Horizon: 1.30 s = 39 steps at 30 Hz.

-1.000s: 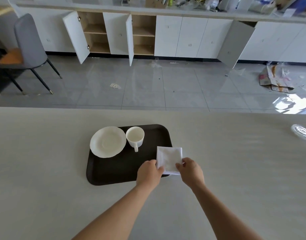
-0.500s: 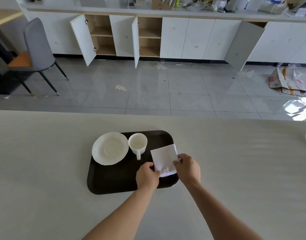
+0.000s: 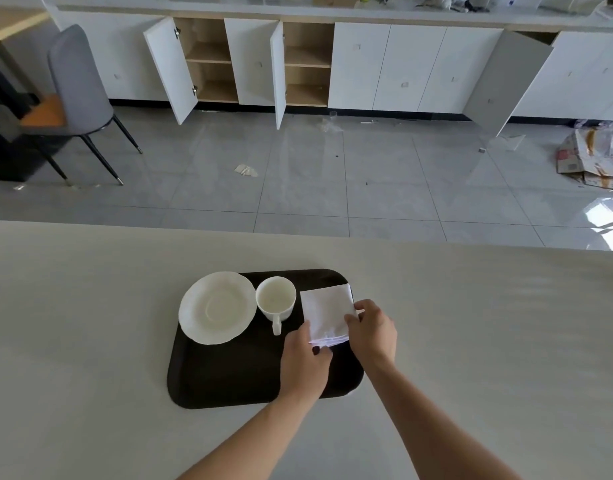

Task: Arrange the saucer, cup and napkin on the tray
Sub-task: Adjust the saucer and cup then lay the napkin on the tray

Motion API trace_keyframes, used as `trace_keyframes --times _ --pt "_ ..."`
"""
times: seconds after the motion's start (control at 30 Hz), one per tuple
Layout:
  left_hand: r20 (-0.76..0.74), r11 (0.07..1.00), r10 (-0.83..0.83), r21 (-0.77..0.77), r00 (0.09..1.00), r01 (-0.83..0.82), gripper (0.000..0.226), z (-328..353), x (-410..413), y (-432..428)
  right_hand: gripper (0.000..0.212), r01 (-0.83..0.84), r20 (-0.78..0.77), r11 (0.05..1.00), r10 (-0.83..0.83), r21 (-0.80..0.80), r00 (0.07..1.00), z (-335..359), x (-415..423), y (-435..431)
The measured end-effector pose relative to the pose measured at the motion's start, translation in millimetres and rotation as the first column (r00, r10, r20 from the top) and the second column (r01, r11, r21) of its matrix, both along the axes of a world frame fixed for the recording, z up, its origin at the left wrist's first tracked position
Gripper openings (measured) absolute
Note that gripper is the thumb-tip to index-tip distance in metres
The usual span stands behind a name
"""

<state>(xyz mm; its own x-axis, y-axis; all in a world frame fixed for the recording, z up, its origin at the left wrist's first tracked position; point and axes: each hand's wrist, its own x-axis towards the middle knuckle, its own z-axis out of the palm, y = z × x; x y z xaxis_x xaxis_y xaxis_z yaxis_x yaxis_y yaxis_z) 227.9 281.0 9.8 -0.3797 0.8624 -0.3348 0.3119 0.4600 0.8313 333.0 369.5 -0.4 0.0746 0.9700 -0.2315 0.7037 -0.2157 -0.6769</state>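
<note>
A dark tray [image 3: 229, 375] lies on the pale table. On its far left rests a white saucer [image 3: 216, 308], slightly over the tray's left rim. A white cup [image 3: 276, 300] stands upright just right of the saucer, handle toward me. A folded white napkin [image 3: 327, 310] lies on the tray's far right part, right of the cup. My left hand [image 3: 305, 362] pinches the napkin's near edge. My right hand [image 3: 372, 329] grips its right edge. The hands cover the napkin's near right corner.
The pale table [image 3: 90, 323] stretches wide on both sides of the tray. Beyond its far edge are a tiled floor, white cabinets [image 3: 402, 64] with several doors open, and a grey chair [image 3: 80, 95] at the far left.
Both hands have carried the napkin from the tray's right near edge further onto the tray, up beside the cup. Saucer and cup have not moved on the tray.
</note>
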Motion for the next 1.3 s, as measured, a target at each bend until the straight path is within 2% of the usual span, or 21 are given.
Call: trace_keyframes --times 0.13,0.3,0.4,0.57,0.67,0.77,0.93,1.13,1.3 --pt "-0.134 0.997 -0.080 -0.005 0.988 0.080 0.061 -2 3 -7 0.019 0.004 0.039 1.000 -0.005 0.019 0.999 -3 -6 4" --pt "-0.361 0.964 -0.243 0.012 0.900 0.265 0.064 -6 4 -16 0.007 -0.019 0.065 0.999 0.016 0.048 0.998 -3 -12 7" --pt "-0.444 0.947 -0.298 -0.026 0.845 0.320 0.064 -8 0 -17 0.009 -0.054 0.078 0.998 0.051 0.034 0.996 -1 -14 9" --pt "-0.631 0.904 -0.408 -0.177 0.660 0.389 0.060 -6 -7 -20 0.019 -0.241 0.206 0.966 0.218 0.093 0.954 4 -5 9" --pt "-0.723 0.850 -0.485 -0.256 0.492 0.461 0.052 -6 -9 -21 0.028 -0.303 0.210 0.947 0.277 0.105 0.938 3 4 4" --pt "-0.749 0.814 -0.532 -0.325 0.395 0.482 0.056 -7 -11 -19 0.041 -0.378 0.216 0.920 0.350 0.106 0.912 0 9 1" --pt "-0.753 0.776 -0.582 -0.401 0.307 0.486 0.064 -6 -9 -19 0.032 -0.438 0.270 0.888 0.392 0.137 0.879 -7 10 0" --pt "-0.752 0.767 -0.595 -0.426 0.284 0.480 0.068 -5 -9 -13 0.023 -0.449 0.289 0.874 0.388 0.187 0.875 -9 8 2" --pt "-0.783 0.791 -0.554 -0.387 0.284 0.475 0.070 -12 -9 -8 0.028 -0.472 0.307 0.864 0.408 0.176 0.860 -8 6 5"
